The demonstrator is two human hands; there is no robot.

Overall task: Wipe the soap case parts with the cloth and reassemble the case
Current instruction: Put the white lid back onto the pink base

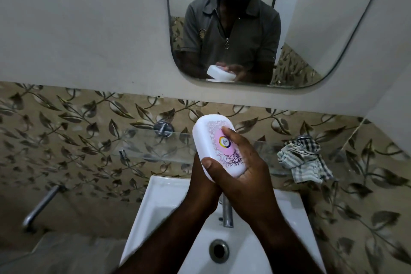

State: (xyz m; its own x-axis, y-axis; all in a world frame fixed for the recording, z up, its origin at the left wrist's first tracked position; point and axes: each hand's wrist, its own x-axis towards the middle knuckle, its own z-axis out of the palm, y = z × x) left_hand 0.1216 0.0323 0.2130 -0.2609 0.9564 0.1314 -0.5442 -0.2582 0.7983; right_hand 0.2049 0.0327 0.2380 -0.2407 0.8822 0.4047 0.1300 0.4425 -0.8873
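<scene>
A white oval soap case (208, 134) with a pink patterned lid is held closed above the sink. My left hand (203, 181) grips it from below, thumb on the lid's near end. My right hand (246, 162) wraps its right side, with a finger lying across the printed label. The checked cloth (304, 161) lies crumpled on the glass shelf to the right, apart from both hands. The case's underside is hidden.
A white sink (155, 198) with a drain (219, 251) and chrome tap (227, 211) sits below my arms. A glass shelf (142, 147) runs along the leaf-patterned tiles. A mirror (311, 29) hangs above. A metal pipe (42, 204) juts out at the left.
</scene>
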